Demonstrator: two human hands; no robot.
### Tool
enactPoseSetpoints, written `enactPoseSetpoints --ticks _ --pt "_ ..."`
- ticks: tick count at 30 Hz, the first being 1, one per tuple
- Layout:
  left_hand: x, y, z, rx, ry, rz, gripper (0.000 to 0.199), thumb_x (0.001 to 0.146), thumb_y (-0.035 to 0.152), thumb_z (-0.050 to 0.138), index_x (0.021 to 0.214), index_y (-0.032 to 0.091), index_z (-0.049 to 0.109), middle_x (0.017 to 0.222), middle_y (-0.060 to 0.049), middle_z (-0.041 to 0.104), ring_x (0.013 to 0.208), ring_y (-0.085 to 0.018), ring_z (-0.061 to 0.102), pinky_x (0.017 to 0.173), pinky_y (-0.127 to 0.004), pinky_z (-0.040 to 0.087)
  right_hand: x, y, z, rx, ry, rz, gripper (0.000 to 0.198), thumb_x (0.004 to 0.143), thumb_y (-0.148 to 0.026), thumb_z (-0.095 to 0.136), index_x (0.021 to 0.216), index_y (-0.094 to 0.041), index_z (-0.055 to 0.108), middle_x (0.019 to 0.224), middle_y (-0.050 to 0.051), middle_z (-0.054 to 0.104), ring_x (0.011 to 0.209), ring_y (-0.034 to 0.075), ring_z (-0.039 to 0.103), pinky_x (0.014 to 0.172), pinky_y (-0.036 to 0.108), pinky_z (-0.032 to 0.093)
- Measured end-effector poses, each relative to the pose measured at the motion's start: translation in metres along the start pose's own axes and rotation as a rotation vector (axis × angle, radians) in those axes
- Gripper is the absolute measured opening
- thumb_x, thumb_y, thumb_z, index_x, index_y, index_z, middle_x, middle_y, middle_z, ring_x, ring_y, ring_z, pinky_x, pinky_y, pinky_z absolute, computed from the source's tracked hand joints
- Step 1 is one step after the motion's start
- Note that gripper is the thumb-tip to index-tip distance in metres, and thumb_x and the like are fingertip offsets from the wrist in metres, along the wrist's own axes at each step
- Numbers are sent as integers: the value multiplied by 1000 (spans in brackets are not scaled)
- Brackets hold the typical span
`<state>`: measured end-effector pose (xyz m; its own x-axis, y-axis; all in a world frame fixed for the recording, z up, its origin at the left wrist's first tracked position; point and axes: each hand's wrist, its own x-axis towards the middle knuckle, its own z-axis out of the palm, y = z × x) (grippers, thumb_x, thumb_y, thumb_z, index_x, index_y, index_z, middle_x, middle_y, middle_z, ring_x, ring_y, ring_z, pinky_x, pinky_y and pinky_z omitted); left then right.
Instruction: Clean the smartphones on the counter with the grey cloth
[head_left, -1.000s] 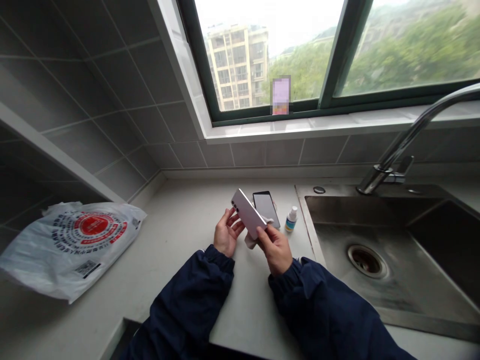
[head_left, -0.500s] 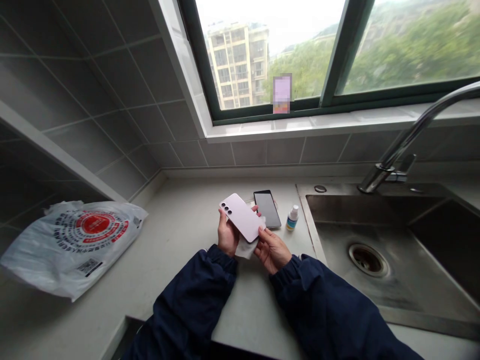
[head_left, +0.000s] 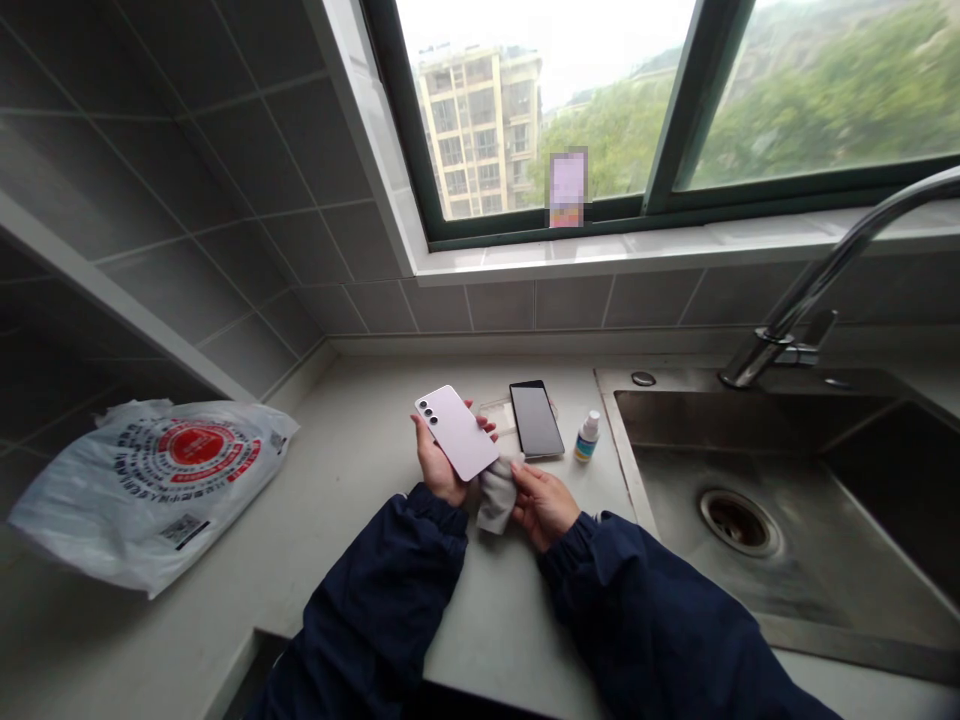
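Note:
In my left hand (head_left: 441,468) lies a pale pink smartphone (head_left: 459,435), its back with three camera lenses facing up. Thumb and fingers wrap round its long edges. My right hand (head_left: 546,503) pinches a grey cloth (head_left: 496,497) that hangs beside the phone's lower end. Behind the cloth a second phone (head_left: 537,418), dark screen up, rests on the counter. A clear phone case (head_left: 499,415) lies partly under or beside it. To its right stands a small white-capped bottle (head_left: 587,437) with a blue and yellow label.
A white plastic bag (head_left: 165,485) with red print sits at the left on the pale counter (head_left: 360,420). On the right is a steel sink (head_left: 675,480) with a curved tap (head_left: 795,290). A tiled wall and window rise at the back.
My left hand has moved left with the pink phone, away from my right hand. The cloth, earlier mostly behind the phone's lower end, now hangs in plain sight from my right fingers.

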<state>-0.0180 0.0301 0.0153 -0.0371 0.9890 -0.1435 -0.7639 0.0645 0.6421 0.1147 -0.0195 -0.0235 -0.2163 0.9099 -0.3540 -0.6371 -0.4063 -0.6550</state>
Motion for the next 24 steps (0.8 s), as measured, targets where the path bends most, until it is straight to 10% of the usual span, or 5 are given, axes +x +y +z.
enactPoseSetpoints --ticks 8,12,17,24 --pt "-5 -3 4 12 -111 -87 84 85 82 33 115 11 68 82 -14 71 70 -28 67 74 -47 55 -7 -12 -1 -247 181 -509 44 87 -48 70 120 -20 71 124 8 70 129 29 57 115 43 41" --pt "-8 -16 5 17 -40 -181 79 89 76 33 107 9 71 81 -15 72 73 -27 68 74 -42 55 -14 3 0 -1091 -138 -908 47 99 -37 48 141 -19 58 156 9 44 149 34 30 122 55 26" --pt "-9 -18 7 36 63 -206 78 93 72 31 100 6 72 66 -10 68 53 -17 60 59 -31 51 -15 20 -2 -1582 -251 -925 73 98 -38 50 159 -8 23 164 19 21 153 40 11 117 68 24" --pt "-3 -8 2 102 45 -173 79 94 70 27 106 5 70 78 -16 72 64 -23 67 64 -34 54 -22 16 0 -1649 -430 -955 81 98 -45 51 160 -6 16 164 20 22 154 37 9 120 60 26"
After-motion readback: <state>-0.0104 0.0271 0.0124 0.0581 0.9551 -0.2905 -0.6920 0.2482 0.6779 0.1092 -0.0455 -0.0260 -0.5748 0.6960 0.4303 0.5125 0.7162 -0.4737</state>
